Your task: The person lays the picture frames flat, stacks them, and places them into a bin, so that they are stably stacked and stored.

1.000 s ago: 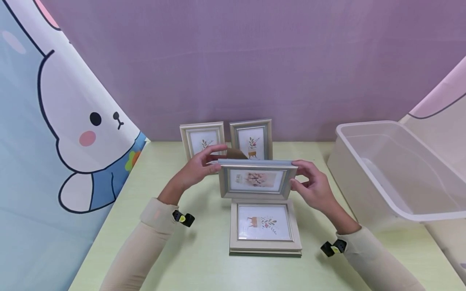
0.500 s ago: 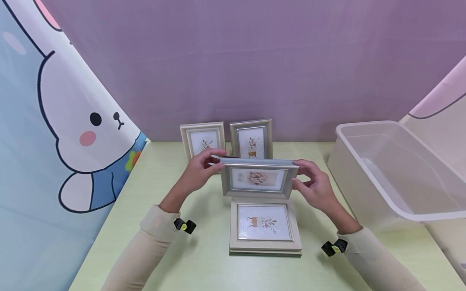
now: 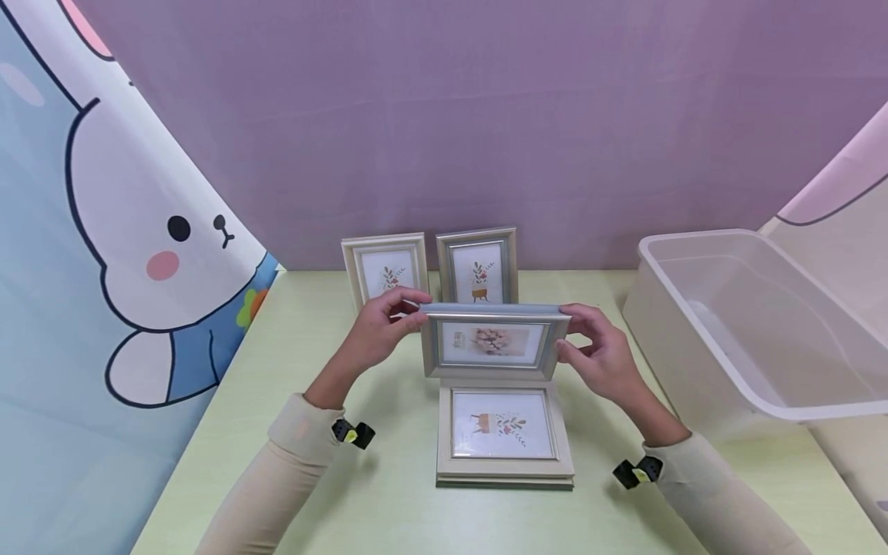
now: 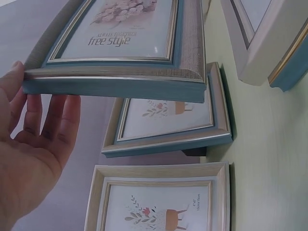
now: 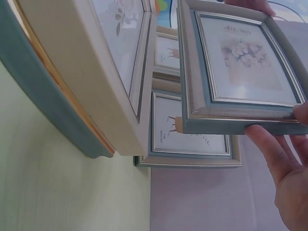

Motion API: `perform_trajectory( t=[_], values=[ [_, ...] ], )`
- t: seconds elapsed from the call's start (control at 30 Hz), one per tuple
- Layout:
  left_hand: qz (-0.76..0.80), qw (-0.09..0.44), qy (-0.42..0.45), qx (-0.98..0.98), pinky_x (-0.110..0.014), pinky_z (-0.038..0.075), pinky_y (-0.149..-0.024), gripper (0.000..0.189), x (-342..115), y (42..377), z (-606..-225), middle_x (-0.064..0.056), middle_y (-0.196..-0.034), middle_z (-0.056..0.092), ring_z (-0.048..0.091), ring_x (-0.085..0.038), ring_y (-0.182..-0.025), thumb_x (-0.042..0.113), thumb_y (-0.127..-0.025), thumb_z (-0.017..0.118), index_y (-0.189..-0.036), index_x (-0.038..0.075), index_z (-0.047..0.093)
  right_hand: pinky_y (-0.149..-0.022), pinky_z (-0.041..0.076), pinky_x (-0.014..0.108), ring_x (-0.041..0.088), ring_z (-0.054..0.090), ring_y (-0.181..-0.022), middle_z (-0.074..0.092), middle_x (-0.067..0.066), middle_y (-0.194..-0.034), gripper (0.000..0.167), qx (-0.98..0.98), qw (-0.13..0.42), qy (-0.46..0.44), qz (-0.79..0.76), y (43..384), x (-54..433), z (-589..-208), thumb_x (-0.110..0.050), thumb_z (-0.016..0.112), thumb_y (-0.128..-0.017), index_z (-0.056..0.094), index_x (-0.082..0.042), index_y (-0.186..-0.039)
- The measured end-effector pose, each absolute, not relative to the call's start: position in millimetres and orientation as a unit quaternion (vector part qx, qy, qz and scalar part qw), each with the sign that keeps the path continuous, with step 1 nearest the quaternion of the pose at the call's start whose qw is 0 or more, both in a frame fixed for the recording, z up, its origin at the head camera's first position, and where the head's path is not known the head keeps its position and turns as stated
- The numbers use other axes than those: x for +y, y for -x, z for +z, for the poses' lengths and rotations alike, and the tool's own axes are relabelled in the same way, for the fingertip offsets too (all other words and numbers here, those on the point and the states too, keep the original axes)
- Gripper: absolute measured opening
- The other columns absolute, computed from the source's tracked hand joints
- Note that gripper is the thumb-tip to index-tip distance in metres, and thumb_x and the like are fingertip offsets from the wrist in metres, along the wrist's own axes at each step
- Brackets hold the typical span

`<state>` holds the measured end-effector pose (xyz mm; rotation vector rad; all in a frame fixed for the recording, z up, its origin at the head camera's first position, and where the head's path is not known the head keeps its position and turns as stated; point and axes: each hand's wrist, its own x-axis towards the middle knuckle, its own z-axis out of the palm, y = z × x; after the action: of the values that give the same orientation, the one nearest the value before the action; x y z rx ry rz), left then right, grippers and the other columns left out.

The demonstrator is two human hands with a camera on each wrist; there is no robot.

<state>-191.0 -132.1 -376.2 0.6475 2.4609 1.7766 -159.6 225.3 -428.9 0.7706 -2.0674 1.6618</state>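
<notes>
2 upright picture frames (image 3: 478,270) seemingly done; flat frame stack (image 3: 505,424) pending. Blue-grey picture frame (image 3: 492,343) is held up between them, its ends pinched by left hand (image 3: 378,330) and right hand (image 3: 602,356), fingers part-curled.

Plain purple fabric-like wall (image 3: 527,131) is spanning the rear; light-blue panel (image 3: 48,347) printed with a white cartoon rabbit (image 3: 156,208) is covering the left; pink-and-off-white printed panel (image 3: 846,247) is flanking the right; pale-green flat tabletop (image 3: 375,501) is running back to the purple wall, reflecting soft light.
</notes>
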Motion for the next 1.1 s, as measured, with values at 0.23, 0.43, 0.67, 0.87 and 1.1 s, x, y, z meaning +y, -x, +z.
perform_trajectory(
  t=[0.23, 0.43, 0.67, 0.87, 1.1],
  values=[
    [0.600, 0.019, -0.201, 0.774, -0.028, 0.063, -0.076, 0.024, -129, 190, -373, -0.022, -0.110, 0.065, 0.067, -0.011, -0.085, 0.003, -0.096, 0.069, -0.118, -0.004, 0.066, -0.057, 0.062, 0.033, 0.004, 0.071, -0.089, 0.068, -0.007, -0.102, 0.058, -0.745, 0.154, -0.255, 0.596, 159, 229, -423, 0.028, 0.062, -0.080, 0.048, 0.010, -0.133],
    [0.602, 0.013, -0.194, 0.774, -0.034, 0.065, -0.073, 0.021, -125, 190, -374, -0.018, -0.110, 0.065, 0.066, -0.013, -0.082, 0.005, -0.097, 0.068, -0.116, -0.003, 0.068, -0.058, 0.063, 0.040, 0.003, 0.070, -0.089, 0.066, -0.008, -0.106, 0.054, -0.774, 0.099, -0.219, 0.586, 159, 236, -416, 0.017, 0.063, -0.088, 0.048, 0.002, -0.138],
    [0.608, 0.044, -0.170, 0.774, -0.037, 0.065, -0.070, 0.022, -123, 192, -382, -0.014, -0.107, 0.064, 0.067, -0.019, -0.081, 0.011, -0.099, 0.066, -0.117, -0.001, 0.068, -0.057, 0.063, 0.045, 0.009, 0.073, -0.083, 0.069, -0.007, -0.102, 0.045, -0.771, 0.020, -0.187, 0.609, 160, 241, -413, 0.003, 0.062, -0.098, 0.048, 0.000, -0.140],
    [0.604, 0.079, -0.143, 0.780, -0.039, 0.065, -0.071, 0.022, -121, 190, -391, -0.015, -0.110, 0.066, 0.069, -0.020, -0.084, 0.018, -0.101, 0.065, -0.116, 0.003, 0.068, -0.058, 0.063, 0.048, 0.014, 0.072, -0.082, 0.068, 0.001, -0.103, 0.042, -0.778, -0.036, -0.141, 0.611, 156, 243, -415, -0.012, 0.062, -0.102, 0.048, -0.005, -0.141],
    [0.608, 0.119, -0.124, 0.775, -0.040, 0.065, -0.072, 0.024, -118, 186, -407, -0.013, -0.107, 0.065, 0.068, -0.018, -0.084, 0.018, -0.102, 0.063, -0.119, 0.002, 0.067, -0.059, 0.063, 0.049, 0.017, 0.073, -0.082, 0.070, 0.000, -0.102, 0.041, -0.770, -0.085, -0.110, 0.623, 153, 246, -428, -0.018, 0.060, -0.104, 0.048, -0.007, -0.141]
  ],
)
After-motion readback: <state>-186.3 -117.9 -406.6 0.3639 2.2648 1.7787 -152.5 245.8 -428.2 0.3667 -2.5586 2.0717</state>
